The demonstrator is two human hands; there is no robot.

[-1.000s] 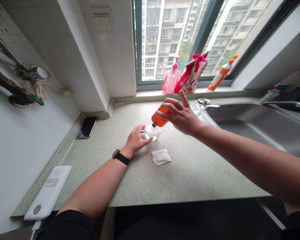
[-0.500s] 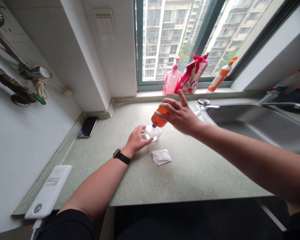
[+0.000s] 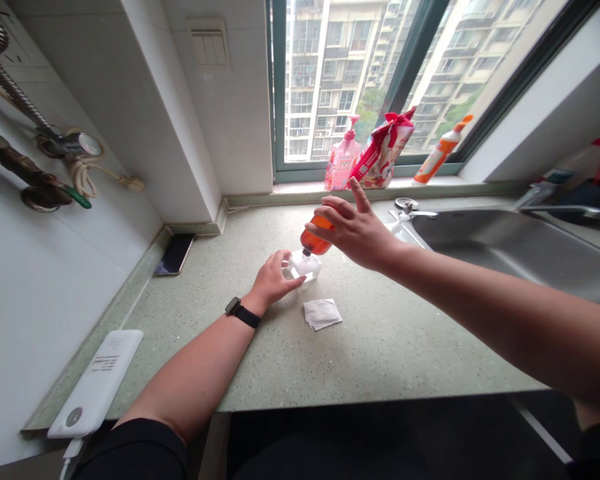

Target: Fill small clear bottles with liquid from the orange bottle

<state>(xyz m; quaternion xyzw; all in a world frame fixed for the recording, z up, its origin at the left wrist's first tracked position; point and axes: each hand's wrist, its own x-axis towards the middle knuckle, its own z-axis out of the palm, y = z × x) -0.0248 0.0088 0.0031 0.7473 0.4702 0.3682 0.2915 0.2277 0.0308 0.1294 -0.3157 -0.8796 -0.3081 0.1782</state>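
Note:
A small clear container [image 3: 307,268] stands on the counter, with my left hand [image 3: 274,279] wrapped around its left side, thumb in front and fingers behind. Above it, my right hand [image 3: 357,227] grips an orange bottle [image 3: 316,240], tipped so that its dark neck points down at the container's top. My right index finger sticks up, away from the bottle. Whether liquid is running from the neck is too small to tell. Just in front of the container lies a folded white tissue [image 3: 323,313].
A phone [image 3: 175,254] lies by the left wall, and a white power bank [image 3: 97,383] with a cable is at the front left. The steel sink [image 3: 505,247] is on the right. On the sill stand a pink pump bottle [image 3: 341,163], a red bag [image 3: 384,153] and an orange-white bottle [image 3: 440,155].
The view has shifted very slightly. Both hands keep their holds, and the orange bottle stays tilted over the clear container.

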